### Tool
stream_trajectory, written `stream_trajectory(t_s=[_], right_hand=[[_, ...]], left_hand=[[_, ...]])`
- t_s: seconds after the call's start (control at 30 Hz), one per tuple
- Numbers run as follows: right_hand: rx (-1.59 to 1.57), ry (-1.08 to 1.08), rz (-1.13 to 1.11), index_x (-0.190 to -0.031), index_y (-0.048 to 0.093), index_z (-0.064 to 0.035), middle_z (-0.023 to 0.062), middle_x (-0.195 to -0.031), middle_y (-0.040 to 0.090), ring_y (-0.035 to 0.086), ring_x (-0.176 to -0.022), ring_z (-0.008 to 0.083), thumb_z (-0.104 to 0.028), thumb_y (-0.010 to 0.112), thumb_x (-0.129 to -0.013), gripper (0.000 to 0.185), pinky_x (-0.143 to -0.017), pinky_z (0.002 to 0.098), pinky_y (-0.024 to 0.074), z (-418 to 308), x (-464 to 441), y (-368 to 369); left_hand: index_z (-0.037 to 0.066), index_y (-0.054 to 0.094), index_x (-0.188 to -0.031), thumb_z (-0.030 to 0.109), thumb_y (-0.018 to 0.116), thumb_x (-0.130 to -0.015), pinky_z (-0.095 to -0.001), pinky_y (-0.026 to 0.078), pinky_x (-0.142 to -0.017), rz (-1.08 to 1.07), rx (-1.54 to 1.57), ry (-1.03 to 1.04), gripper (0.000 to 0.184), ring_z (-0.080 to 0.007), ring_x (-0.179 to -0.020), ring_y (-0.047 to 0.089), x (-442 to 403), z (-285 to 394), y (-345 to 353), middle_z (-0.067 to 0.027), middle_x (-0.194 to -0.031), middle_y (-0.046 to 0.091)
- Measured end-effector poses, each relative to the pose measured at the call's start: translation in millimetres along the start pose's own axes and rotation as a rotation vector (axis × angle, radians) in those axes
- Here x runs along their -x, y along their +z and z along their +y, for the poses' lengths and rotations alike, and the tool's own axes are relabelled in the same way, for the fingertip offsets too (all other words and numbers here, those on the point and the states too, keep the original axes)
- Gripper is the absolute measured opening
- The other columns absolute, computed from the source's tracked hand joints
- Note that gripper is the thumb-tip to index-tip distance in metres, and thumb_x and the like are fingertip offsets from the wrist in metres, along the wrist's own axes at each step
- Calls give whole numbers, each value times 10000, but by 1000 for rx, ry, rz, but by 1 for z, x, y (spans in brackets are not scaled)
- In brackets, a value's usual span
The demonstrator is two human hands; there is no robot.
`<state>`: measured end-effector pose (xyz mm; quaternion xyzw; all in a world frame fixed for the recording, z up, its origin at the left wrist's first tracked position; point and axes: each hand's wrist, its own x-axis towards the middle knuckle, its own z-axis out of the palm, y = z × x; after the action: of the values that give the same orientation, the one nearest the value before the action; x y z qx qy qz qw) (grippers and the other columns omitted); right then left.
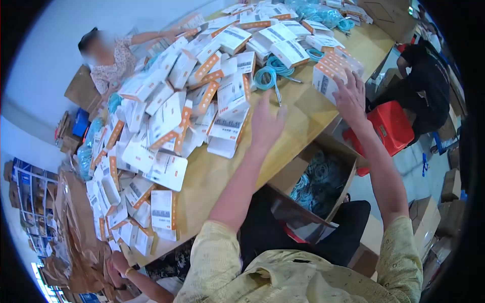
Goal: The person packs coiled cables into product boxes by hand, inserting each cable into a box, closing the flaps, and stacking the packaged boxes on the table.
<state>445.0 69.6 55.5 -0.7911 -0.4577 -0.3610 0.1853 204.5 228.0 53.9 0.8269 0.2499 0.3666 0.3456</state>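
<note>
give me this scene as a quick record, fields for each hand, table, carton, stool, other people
left hand: fingers parted, near teal cable coils; contact unclear
right hand: fingers spread at a row of boxes
table: bears a big heap of white-and-orange boxes
carton: open, more coils inside
stool: red
other people: person reaching over the heap; person in dark clothes; forearm, lower left

Print [161, 213] on the boxes [228, 132] is illegible.

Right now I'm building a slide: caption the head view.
Left hand near a teal cable coil, right hand at a row of boxes, cartons heaped on the table.
</note>
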Motion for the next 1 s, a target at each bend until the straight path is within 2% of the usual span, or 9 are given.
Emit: stream_trajectory(t_s=[0.13, 0.33, 0.43, 0.5, 0.57, 0.63, 0.73, 0.93, 1.0], right_hand=[[-81, 104, -21, -1316, 612, -126, 196, -1455, 459, 415, -1342, 396, -121, 736, -791, 539, -1108, 473, 391, -9, 5, -29], [-505, 223, -105, -1363, 560, -69, 188, -1479, 447, 433, -1335, 397, -70, 745, -790, 602, -1074, 450, 434, -62, 53, -91], [-698, 175, -102, -1371, 548, -56, 156, -1400, 522, 527, -1242, 325, -83, 707, -867, 529, -1044, 408, 458, -92, 68, -116], [-1207, 391, -276, -1365, 544, -47, 137, -1323, 572, 568, -1150, 281, -101, 695, -896, 496, -994, 367, 477, -116, 87, -119], [-1697, 604, -483, -1360, 540, -38, 119, -1247, 623, 609, -1058, 236, -119, 683, -925, 465, -944, 326, 495, -143, 106, -125], [-1612, 662, -527, -1377, 505, -29, 89, -1174, 656, 614, -969, 168, -107, 603, -989, 407, -921, 283, 486, -175, 137, -144], [-1933, 1062, -331, -1366, 495, -43, 82, -1180, 644, 610, -976, 162, -63, 593, -987, 393, -924, 284, 491, -222, 166, -176], [-1527, 922, -136, -1342, 504, -74, 74, -1169, 638, 625, -979, 159, -39, 598, -991, 365, -881, 283, 522, -234, 200, -175], [-1721, 1188, -164, -1343, 505, -90, 74, -1164, 635, 637, -961, 172, -42, 609, -988, 372, -836, 284, 538, -223, 197, -180]], left_hand=[[18, 458, -1391, 195, 647, -890, -502, 478, -963, 42, -257, 32, 563, -432, -1143, 569, -95, -54, 65, -223, -1271, 601], [47, 629, -1270, 127, 617, -888, -468, 514, -805, 34, -184, 77, 390, -364, -913, 645, -50, -42, 50, -182, -1080, 690], [1, 646, -1259, 128, 626, -916, -362, 514, -765, -127, 312, -147, 366, -233, -813, 621, 40, 12, 2, -97, -948, 702], [-23, 648, -1246, 128, 621, -935, -314, 509, -747, -127, 419, -152, 346, -186, -786, 607, 97, 33, -20, -78, -920, 699], [-34, 668, -1178, 123, 564, -980, -242, 500, -705, -55, 1099, -475, 273, -125, -734, 600, 140, 51, -31, -76, -876, 681], [-21, 676, -1139, 145, 542, -1012, -225, 492, -694, 102, 1217, -475, 248, -101, -683, 571, 166, 55, -31, -70, -810, 662], [-30, 672, -1103, 184, 529, -1037, -259, 502, -740, 342, 974, -585, 266, -134, -746, 583, 192, 61, -23, -75, -830, 655], [-39, 623, -1125, 214, 515, -1050, -303, 503, -810, 230, 666, -272, 285, -179, -858, 598, 200, 63, -3, -119, -972, 656], [-42, 592, -1169, 224, 539, -1035, -317, 498, -835, 122, 595, -209, 302, -196, -894, 594, 195, 75, -8, -139, -1060, 639]])
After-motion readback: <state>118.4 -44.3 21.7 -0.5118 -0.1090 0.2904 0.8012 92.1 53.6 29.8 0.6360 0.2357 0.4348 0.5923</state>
